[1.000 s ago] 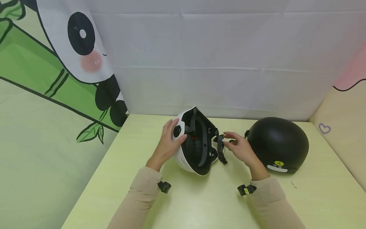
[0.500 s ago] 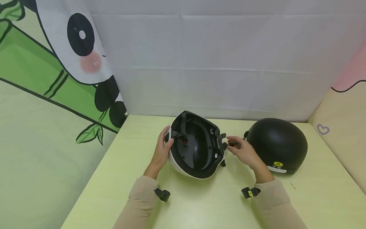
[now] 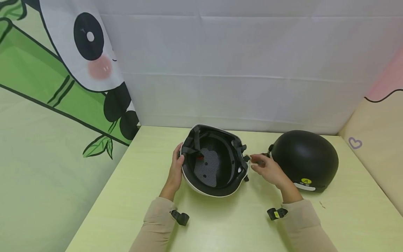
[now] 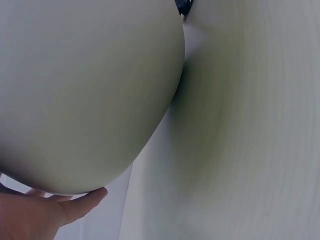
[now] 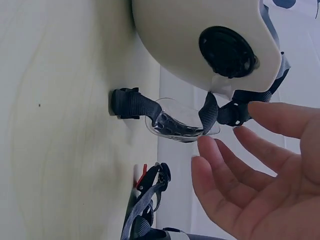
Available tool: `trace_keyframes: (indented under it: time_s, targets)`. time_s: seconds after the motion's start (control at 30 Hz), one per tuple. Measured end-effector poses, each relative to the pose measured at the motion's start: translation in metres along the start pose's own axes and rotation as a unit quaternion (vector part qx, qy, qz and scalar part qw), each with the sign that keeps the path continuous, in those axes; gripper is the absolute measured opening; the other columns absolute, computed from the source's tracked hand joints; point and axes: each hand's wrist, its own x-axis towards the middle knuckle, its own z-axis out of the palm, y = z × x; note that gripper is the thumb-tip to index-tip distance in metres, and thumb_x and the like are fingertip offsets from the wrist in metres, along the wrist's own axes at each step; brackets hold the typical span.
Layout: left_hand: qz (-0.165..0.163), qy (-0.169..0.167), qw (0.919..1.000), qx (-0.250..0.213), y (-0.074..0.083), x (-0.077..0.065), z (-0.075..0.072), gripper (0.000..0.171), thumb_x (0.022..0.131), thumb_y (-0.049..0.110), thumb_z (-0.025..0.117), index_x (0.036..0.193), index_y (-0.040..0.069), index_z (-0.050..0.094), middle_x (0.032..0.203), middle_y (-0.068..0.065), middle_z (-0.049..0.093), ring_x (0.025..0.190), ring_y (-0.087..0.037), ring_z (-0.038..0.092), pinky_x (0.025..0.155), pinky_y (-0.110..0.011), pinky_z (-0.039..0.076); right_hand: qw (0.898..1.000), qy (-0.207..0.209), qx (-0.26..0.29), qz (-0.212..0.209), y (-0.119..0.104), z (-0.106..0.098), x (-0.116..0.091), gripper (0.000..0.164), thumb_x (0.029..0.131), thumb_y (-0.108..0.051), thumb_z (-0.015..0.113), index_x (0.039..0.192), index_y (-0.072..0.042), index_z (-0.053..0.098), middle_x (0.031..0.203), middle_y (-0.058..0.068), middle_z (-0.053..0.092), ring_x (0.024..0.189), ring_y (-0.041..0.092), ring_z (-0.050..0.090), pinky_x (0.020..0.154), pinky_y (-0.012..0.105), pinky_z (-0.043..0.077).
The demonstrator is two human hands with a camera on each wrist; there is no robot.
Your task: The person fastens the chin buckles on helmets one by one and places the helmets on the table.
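Observation:
A white helmet is tipped on the table, its black padded inside facing up and toward the head camera. My left hand grips its left side, thumb by the rim and fingers on the outer shell; in the left wrist view fingers touch the white shell. At the helmet's right side my right hand pinches the dark chin strap near a buckle, thumb and index fingertip at its edge. A clear plastic piece is on the strap, whose other buckle hangs near the table.
A black helmet with a yellow sticker rests dome up to the right, close to my right hand. Its straps and a red tab appear in the right wrist view. A white cloth wall stands behind the pale table.
The white helmet has turned so its inside faces the head camera more fully. My left hand has shifted slightly left and down with it; my right hand has moved slightly right and down.

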Motion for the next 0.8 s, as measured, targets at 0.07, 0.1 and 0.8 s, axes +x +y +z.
trace_keyframes:
  time_s: [0.07,0.1,0.8]
  targets:
    - [0.000,0.001,1.0000,-0.008,0.000,-0.001,-0.001,0.062,0.098,0.039,0.028,0.155,0.015,0.019,0.157,-0.014,0.021,0.139,-0.034,0.025,0.110,-0.052,0.018,1.000,-0.002,-0.011,-0.005,0.002,0.000,0.001,0.042,0.097,-0.009,0.060,0.135,0.004,0.051,0.130,0.025,0.054,0.112,0.040,0.055,0.081,0.044,0.050]
    - [-0.002,0.002,0.9999,-0.010,-0.001,-0.001,-0.001,0.062,0.098,0.039,0.028,0.155,0.015,0.019,0.157,-0.014,0.021,0.139,-0.034,0.025,0.110,-0.052,0.018,1.000,-0.002,-0.017,-0.008,0.002,0.000,0.001,0.041,0.096,-0.009,0.061,0.134,0.005,0.052,0.130,0.025,0.054,0.111,0.040,0.055,0.080,0.044,0.051]
    - [-0.013,0.024,0.9995,0.018,-0.001,-0.002,-0.005,0.059,0.101,0.039,0.025,0.155,0.016,0.020,0.157,-0.012,0.021,0.141,-0.031,0.020,0.111,-0.053,0.014,0.998,-0.030,-0.044,0.016,0.027,0.012,0.011,0.039,0.093,-0.007,0.063,0.129,0.005,0.056,0.127,0.029,0.054,0.107,0.043,0.058,0.083,0.049,0.049]
